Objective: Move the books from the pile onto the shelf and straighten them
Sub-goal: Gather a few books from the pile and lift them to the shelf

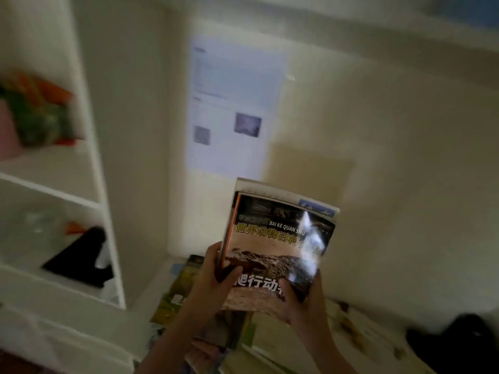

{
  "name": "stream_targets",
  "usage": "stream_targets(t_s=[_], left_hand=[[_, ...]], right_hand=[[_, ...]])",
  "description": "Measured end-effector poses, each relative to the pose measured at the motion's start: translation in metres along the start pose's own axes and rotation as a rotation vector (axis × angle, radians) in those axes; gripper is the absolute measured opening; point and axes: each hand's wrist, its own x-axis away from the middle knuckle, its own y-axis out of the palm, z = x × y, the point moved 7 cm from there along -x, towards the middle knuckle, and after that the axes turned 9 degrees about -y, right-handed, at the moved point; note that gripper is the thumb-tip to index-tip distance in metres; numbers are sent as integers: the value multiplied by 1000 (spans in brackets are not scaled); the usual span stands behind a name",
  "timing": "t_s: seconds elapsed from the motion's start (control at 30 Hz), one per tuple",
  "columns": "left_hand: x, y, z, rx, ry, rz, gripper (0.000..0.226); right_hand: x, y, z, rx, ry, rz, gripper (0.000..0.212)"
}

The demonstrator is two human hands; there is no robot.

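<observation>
Head view shows us holding two books upright in the lower centre of the frame, in front of a cream wall. Our left hand [216, 282] wraps the spine edge, thumb across the cover, fingers closed around the back. Our right hand [302, 298] grips the lower right corner, thumb pressed on the front, fingers curled behind. The front book [275, 252] is a glossy paperback with glare streaking its right side; its cover shows a scaly reptile on sandy ground. We read "BAI KE QUAN SHU" in white, yellow Chinese characters below it, and large white characters near the bottom, partly covered by our thumbs. Behind it stands a taller white book [283, 197] with a blue patch at its upper right corner. Below our hands lies the pile [175, 290], flat, with a green-yellow cover on top. At the left of the frame stands the white shelf [89, 163], smooth and boxy. A printed sheet [235, 103] sticks to the wall, too blurred to read.
</observation>
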Motion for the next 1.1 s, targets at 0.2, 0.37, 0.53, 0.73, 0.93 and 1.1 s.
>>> stream_targets(t_s=[0.2, 0.37, 0.53, 0.73, 0.93, 1.1], left_hand=[[99, -156, 76, -101, 88, 479, 52], [175, -257, 168, -193, 207, 788, 59], [187, -308, 301, -252, 402, 933, 43], [114, -337, 436, -264, 542, 991, 54], [7, -346, 496, -299, 595, 930, 55], [-46, -355, 500, -382, 620, 887, 49]], right_hand=[[21, 116, -122, -150, -228, -275, 44], [32, 184, -248, -208, -440, -399, 40], [-15, 198, -389, -268, -681, -369, 44], [-126, 183, -521, -119, -875, -215, 51], [-250, 200, -555, 11, -764, -317, 83], [-310, 235, -531, -56, -552, -405, 87]])
